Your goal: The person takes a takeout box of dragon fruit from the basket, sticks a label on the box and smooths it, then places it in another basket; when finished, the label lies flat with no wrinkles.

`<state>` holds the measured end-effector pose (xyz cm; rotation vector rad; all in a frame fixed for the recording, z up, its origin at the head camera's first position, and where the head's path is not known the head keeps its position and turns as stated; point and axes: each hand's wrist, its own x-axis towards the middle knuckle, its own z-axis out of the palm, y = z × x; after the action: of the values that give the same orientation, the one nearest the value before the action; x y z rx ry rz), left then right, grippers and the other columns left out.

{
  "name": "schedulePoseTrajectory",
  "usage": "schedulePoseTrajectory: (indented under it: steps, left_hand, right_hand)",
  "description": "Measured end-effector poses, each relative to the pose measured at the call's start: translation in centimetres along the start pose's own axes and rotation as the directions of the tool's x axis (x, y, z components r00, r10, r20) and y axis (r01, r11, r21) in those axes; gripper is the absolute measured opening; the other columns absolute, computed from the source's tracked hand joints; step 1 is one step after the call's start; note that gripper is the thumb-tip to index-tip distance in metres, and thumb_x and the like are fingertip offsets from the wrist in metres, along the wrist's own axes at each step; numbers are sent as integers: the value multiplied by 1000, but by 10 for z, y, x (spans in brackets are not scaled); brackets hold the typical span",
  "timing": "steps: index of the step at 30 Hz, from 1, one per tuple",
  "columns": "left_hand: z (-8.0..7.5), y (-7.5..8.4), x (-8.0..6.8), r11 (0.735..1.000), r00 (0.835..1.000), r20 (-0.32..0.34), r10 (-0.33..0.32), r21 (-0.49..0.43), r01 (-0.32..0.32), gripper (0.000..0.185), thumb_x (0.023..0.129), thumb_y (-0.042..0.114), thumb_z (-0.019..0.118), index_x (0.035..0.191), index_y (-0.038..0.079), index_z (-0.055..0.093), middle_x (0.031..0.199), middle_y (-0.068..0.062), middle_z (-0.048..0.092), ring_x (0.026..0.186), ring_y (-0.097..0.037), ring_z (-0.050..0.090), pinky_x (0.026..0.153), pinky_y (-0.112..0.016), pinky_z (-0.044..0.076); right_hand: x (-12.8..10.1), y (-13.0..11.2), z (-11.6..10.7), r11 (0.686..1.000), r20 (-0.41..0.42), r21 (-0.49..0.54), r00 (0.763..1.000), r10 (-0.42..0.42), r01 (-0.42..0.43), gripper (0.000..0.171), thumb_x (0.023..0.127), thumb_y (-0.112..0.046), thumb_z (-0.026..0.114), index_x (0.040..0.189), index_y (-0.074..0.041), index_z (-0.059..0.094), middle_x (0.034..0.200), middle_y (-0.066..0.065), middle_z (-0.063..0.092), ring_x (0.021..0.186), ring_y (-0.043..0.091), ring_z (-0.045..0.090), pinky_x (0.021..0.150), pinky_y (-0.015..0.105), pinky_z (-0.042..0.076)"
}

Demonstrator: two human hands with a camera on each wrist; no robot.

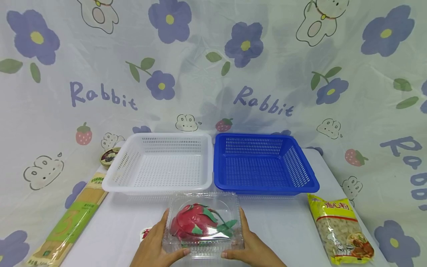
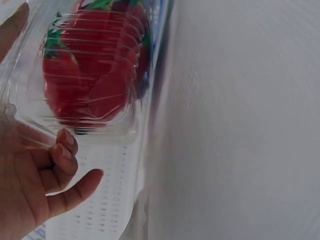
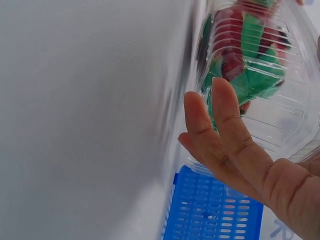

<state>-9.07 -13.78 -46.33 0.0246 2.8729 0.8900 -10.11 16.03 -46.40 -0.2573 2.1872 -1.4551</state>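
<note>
A clear plastic clamshell box with a red dragon fruit inside sits low at the front middle of the white table. My left hand grips its left side, thumb along the front edge. My right hand grips the right side the same way. In the left wrist view the left hand curls its fingers under the box. In the right wrist view the right hand lays its fingers along the box.
Behind the box stand an empty white basket and an empty blue basket, side by side. A long spaghetti pack lies at the left edge, a macaroni bag at the right. A small round tin sits far left.
</note>
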Motion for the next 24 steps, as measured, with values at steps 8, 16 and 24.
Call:
schedulePoseTrajectory:
  steps: [8, 16, 24]
  left_hand:
    - [1, 0, 1, 1000, 1000, 8, 1, -2, -1, 126, 66, 75, 73, 158, 6, 21, 144, -23, 50, 125, -45, 54, 92, -64, 49]
    - [1, -1, 1, 1000, 1000, 6, -1, -1, 1, 126, 66, 74, 74, 158, 7, 21, 143, -24, 50, 124, -46, 54, 91, -64, 49]
    - [4, -4, 0, 1000, 1000, 3, 17, -18, -17, 125, 66, 73, 75, 159, 10, 19, 141, -24, 52, 122, -44, 56, 91, -64, 49]
  right_hand:
    - [2, 6, -2, 1000, -1, -13, 1000, -27, 27, 131, 83, -49, 76, 153, -8, -26, 146, 28, 46, 126, 48, 53, 95, 71, 41]
    - [3, 6, -1, 999, -3, -13, 999, -40, 40, 131, 83, -47, 78, 153, -10, -26, 144, 25, 49, 124, 45, 55, 95, 71, 42]
    - [2, 7, -1, 998, -21, -61, 999, -31, 29, 133, 81, -46, 80, 153, -7, -25, 144, 35, 44, 125, 54, 50, 94, 71, 42]
